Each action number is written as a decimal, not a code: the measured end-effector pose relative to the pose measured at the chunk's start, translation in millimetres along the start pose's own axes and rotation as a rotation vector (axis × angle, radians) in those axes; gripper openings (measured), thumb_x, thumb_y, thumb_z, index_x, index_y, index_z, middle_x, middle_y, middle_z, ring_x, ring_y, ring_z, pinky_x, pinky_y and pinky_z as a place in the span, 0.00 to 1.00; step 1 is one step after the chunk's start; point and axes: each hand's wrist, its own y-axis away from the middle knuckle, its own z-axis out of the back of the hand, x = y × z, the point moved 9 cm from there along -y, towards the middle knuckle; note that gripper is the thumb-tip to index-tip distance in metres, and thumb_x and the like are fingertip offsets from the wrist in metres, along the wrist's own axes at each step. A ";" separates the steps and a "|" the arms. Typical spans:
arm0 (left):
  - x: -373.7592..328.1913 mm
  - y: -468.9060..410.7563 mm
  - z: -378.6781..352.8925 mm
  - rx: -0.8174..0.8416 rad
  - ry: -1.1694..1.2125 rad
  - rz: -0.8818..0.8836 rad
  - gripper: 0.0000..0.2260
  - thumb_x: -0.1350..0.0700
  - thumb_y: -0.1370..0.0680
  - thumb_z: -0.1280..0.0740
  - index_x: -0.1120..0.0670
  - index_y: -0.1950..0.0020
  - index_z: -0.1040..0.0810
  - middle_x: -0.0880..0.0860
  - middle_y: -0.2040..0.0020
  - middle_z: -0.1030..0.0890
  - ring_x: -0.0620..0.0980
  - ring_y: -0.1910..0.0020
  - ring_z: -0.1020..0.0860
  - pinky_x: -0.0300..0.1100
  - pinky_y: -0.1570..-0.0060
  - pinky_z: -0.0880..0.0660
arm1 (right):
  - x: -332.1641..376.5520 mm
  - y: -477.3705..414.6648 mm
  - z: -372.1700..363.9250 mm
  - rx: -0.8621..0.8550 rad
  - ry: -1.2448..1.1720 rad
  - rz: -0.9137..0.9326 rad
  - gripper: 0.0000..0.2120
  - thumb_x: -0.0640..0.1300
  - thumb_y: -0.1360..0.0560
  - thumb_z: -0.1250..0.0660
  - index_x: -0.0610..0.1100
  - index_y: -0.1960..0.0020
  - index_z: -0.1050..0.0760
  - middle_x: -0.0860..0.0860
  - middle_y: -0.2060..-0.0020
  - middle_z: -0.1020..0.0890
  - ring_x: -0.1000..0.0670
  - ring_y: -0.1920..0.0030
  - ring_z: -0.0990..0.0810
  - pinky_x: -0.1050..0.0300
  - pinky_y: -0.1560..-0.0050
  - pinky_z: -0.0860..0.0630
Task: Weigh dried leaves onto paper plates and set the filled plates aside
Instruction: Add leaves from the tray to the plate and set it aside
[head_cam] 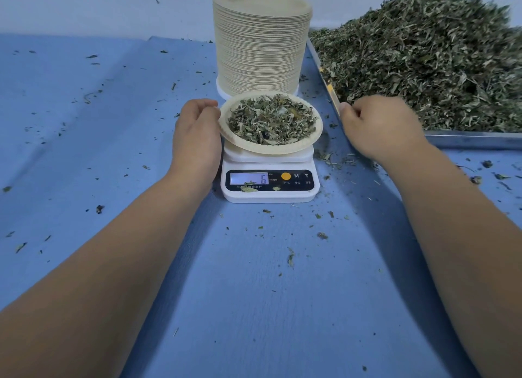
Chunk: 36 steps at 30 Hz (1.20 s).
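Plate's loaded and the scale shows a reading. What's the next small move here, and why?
Probably the left hand lifts the paper plate off the scale and sets it aside. It already holds dried leaves, the display reads 6, and that hand grips its rim; the right hand sits curled by the tray edge.

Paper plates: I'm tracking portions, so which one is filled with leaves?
The single paper plate on the digital scale, with the left hand at its rim. It alone holds dried leaves; the others sit nested in the tall stack behind it.
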 end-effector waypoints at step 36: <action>-0.2 -2.0 -1.2 0.012 0.017 -0.013 0.15 0.47 0.29 0.41 0.45 0.46 0.22 0.46 0.45 0.21 0.49 0.40 0.22 0.56 0.34 0.24 | 192.1 -18.3 40.7 -0.121 -0.142 0.421 0.23 0.57 0.17 0.45 0.47 0.66 0.37 0.53 0.72 0.32 0.45 0.62 0.30 0.53 0.63 0.38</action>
